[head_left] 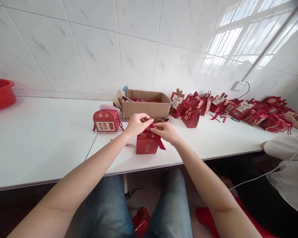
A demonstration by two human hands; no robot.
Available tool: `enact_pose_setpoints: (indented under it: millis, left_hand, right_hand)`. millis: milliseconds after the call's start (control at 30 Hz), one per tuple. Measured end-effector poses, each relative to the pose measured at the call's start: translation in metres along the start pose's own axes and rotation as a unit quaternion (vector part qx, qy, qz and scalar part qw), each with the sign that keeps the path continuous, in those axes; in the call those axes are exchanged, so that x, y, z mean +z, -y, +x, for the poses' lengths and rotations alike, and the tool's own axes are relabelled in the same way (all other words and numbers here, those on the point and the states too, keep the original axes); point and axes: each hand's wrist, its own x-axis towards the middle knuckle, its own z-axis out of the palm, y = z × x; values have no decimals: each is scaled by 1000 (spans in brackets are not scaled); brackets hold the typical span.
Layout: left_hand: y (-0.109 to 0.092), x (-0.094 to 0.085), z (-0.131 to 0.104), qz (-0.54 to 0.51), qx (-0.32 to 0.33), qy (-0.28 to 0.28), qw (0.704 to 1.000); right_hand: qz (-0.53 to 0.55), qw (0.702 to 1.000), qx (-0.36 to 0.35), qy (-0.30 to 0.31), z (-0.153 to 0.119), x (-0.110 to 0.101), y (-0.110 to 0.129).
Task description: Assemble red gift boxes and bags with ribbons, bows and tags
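Observation:
A small red gift box (147, 145) stands upright on the white table in front of me. On its top is a dark red ribbon (160, 142), with one tail hanging down the right side of the box. My left hand (138, 124) pinches the ribbon from the left, thumb and forefinger together. From the right, my right hand (166, 131) grips the same ribbon close to the box top. The fingers of both hands hide most of the knot or loop between them.
Left of my hands stands another red box (105, 121) with cords. Behind them is an open cardboard box (146, 109) holding red items. Several decorated boxes (190, 116) and ribbon scraps (218, 117) lie rightward. A red basin (1, 96) stands far left; a person (285, 148) sits right.

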Motion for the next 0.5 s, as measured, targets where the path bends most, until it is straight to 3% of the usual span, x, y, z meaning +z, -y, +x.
enact_pose_setpoints:
  millis: [167,333,500]
  left_hand:
    - [3,1,-1,6,-5,-29,1000]
    - [3,3,-1,-12,-18,-22,1000]
    - [13,-6,-4,-22,-36,-33,999]
  right_hand:
    - [-31,997,-17,-62,2,3,-2]
    - [9,999,-8,-35,1,5,-1]
    - [12,999,-5,-50,2,6,-1]
